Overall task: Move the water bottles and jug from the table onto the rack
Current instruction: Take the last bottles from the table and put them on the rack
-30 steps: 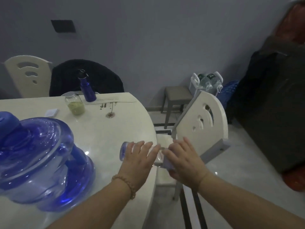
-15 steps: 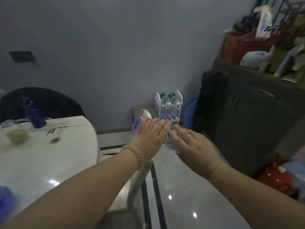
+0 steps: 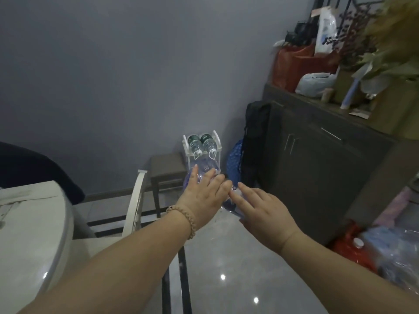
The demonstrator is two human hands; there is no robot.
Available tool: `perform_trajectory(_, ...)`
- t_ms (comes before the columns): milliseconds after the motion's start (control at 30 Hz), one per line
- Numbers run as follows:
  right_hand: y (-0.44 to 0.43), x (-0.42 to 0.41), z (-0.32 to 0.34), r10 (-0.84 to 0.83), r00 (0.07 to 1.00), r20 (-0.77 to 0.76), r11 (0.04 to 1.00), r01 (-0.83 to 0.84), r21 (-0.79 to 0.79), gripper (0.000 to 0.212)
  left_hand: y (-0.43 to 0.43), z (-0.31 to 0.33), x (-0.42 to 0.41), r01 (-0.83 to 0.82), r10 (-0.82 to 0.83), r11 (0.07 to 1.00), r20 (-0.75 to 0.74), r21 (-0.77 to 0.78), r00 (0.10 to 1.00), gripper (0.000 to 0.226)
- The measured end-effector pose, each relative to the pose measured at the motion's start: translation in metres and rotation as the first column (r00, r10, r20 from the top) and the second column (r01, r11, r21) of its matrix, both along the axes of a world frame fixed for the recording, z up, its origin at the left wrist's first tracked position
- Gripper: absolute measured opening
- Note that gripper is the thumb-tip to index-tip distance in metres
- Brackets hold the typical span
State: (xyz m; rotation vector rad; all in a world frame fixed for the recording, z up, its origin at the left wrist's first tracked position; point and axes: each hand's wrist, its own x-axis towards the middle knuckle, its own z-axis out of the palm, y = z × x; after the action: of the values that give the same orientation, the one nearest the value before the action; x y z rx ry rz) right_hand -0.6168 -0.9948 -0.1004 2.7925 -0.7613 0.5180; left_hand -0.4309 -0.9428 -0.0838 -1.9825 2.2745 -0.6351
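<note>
You hold a clear water bottle (image 3: pixel 227 203) between both hands, out over the floor and well right of the table (image 3: pixel 34 234). Your left hand (image 3: pixel 204 196), a beaded bracelet (image 3: pixel 188 219) on its wrist, lies flat over the bottle's far end with fingers stretched out. Your right hand (image 3: pixel 263 211) cups its near end from the right, fingers loosely spread. Most of the bottle is hidden under your hands. Beyond your fingertips, the white rack (image 3: pixel 201 150) stands on the floor against the far wall, two bottles (image 3: pixel 201 143) lying on its top tier, caps facing you.
</note>
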Motion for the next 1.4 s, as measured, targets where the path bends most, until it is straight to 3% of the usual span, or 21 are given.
perform_trajectory(600,-0.296,0.14,-0.021,-0.08,0.996,-0.044,0.994,0.083,0.077,0.088,-0.309,-0.02,0.15,0.173,-0.173,0.984,0.0,0.039,0.985,0.05)
perform_trajectory(1167,-0.568,0.282,-0.099,0.037,0.996,-0.08,0.967,-0.015,0.255,0.08,-0.556,-0.089,0.275,-0.104,0.101,0.948,0.026,0.3,0.995,0.058)
perform_trajectory(1400,-0.624,0.346,-0.135,-0.087,0.994,-0.062,0.889,0.105,0.446,0.091,-0.641,-0.115,0.334,-0.101,0.102,0.898,0.021,0.428,0.995,0.072)
